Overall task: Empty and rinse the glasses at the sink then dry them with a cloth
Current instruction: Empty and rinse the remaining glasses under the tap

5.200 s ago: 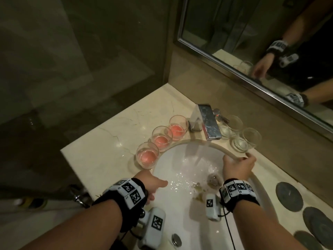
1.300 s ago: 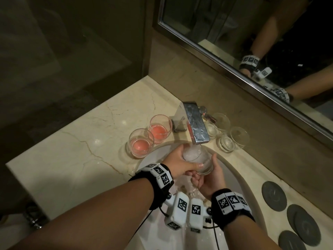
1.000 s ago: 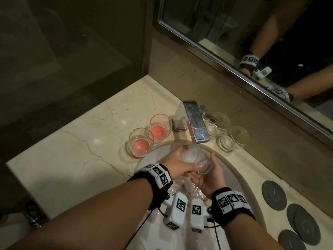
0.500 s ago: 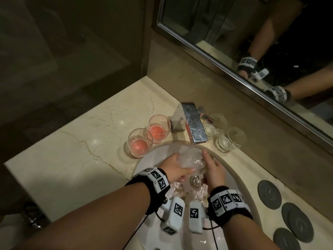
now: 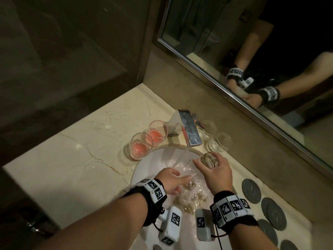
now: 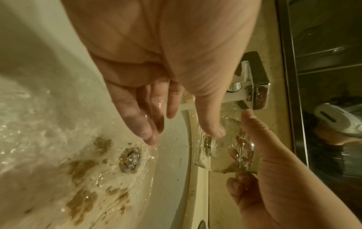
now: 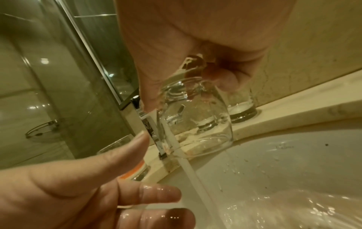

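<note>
Over the right rim of the sink, the right hand grips a rinsed clear glass by its base, mouth tilted down, just beside the water stream from the chrome faucet, while the left hand hangs loose and empty, fingers relaxed above the drain. The step looks like draining the glass, best done by holding it inverted for the last drops, then setting it near the two clean glasses at the counter's back edge; two pink-filled glasses wait left of the faucet
</note>
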